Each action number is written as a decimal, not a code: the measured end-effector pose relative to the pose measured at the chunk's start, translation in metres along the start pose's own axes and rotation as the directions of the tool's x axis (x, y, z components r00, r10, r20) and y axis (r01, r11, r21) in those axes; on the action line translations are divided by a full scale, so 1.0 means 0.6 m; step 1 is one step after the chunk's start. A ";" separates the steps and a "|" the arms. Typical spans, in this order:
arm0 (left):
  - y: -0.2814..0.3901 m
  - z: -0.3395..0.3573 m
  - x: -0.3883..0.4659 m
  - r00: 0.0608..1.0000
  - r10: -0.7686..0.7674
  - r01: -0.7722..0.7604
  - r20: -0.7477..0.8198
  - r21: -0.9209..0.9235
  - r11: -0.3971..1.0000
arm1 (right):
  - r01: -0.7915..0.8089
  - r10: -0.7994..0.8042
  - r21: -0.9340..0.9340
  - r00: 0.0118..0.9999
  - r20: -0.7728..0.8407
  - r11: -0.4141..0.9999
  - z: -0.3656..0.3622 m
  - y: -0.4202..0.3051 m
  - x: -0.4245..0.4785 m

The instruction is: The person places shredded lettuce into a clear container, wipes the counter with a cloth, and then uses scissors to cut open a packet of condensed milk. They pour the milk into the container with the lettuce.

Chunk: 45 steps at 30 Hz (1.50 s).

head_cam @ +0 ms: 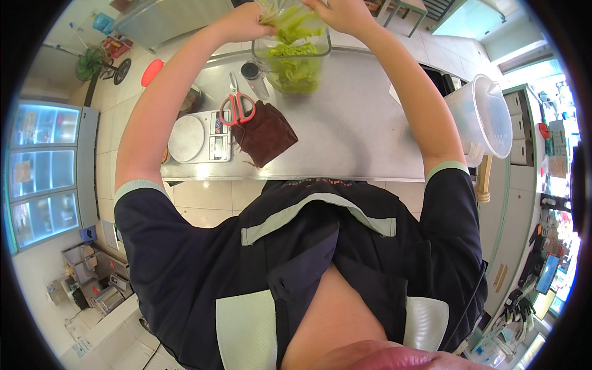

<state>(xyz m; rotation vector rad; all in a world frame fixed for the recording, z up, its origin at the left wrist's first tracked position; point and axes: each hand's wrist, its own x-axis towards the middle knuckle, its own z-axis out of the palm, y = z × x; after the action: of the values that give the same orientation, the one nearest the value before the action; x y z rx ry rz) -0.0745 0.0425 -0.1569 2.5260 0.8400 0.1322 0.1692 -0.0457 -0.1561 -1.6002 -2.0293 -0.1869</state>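
At the top of the head view, my left hand grips one side of a clear plastic bag smeared with green, leafy or pulpy food. My right hand holds the bag's other side, partly cut off by the picture's edge. The bag is over a clear rectangular container that holds more of the green food. Left of the container stands a clear jar with a black lid. Red-handled scissors lie partly on a folded brown cloth, beside a white digital kitchen scale.
These things stand on a stainless steel table. A large translucent measuring jug is at the right, beyond my right forearm. A dark jar and a red round object are near my left forearm.
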 end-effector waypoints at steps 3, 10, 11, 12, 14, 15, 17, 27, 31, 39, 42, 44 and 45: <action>-0.001 0.009 0.003 0.998 0.032 -0.029 -0.057 0.049 0.998 | 0.042 -0.043 -0.010 0.993 -0.114 0.999 0.022 0.011 -0.004; -0.001 0.015 0.004 0.999 -0.035 0.035 -0.015 -0.001 0.999 | -0.096 0.089 0.088 0.993 0.077 0.991 -0.006 -0.013 -0.009; -0.012 0.012 0.005 0.999 -0.049 0.049 -0.019 -0.002 0.999 | -0.085 0.079 0.145 0.996 0.051 0.986 -0.013 -0.023 -0.012; -0.023 0.007 0.008 0.998 -0.057 0.057 -0.021 -0.003 0.998 | -0.075 0.072 0.197 0.997 0.023 0.978 -0.018 -0.028 -0.014; -0.045 -0.003 0.012 0.997 -0.078 0.078 -0.029 -0.005 0.997 | 0.143 -0.081 0.295 0.974 -0.212 0.945 -0.008 -0.024 -0.010; -0.049 -0.004 0.016 0.996 -0.085 0.085 -0.029 -0.005 0.996 | 0.252 -0.141 0.320 0.933 -0.331 0.913 -0.001 -0.018 -0.009; 0.025 -0.023 0.013 0.995 -0.084 0.083 -0.047 -0.031 0.996 | 0.200 -0.122 0.444 0.973 -0.198 0.873 0.007 -0.004 -0.014; 0.072 -0.013 -0.029 0.948 0.093 -0.141 -0.305 -0.136 0.981 | -0.206 0.075 0.605 0.969 0.235 0.769 0.009 -0.035 -0.001; 0.070 -0.003 -0.023 0.934 0.084 -0.097 -0.347 -0.020 0.995 | -0.043 -0.002 0.395 0.994 0.113 0.917 0.038 -0.026 0.005; 0.065 0.002 -0.019 0.905 0.169 -0.170 -0.391 0.033 0.985 | -0.205 0.126 0.215 0.935 0.331 0.955 0.037 -0.039 0.019; 0.065 0.001 -0.018 0.913 0.175 -0.165 -0.369 0.058 0.985 | -0.117 0.082 0.210 0.982 0.167 0.971 0.057 -0.032 0.011; 0.069 -0.001 -0.020 0.930 0.124 -0.104 -0.347 0.076 0.992 | -0.132 0.089 0.209 0.976 0.201 0.969 0.058 -0.035 0.012; 0.071 -0.001 -0.021 0.936 0.100 -0.075 -0.337 0.086 0.993 | -0.140 0.094 0.206 0.972 0.217 0.968 0.055 -0.038 0.012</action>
<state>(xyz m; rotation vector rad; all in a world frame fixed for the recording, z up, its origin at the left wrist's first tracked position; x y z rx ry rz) -0.0619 0.0056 -0.1362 2.6500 0.8725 0.5942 0.1358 -0.0319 -0.1753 -1.6468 -2.0161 0.2507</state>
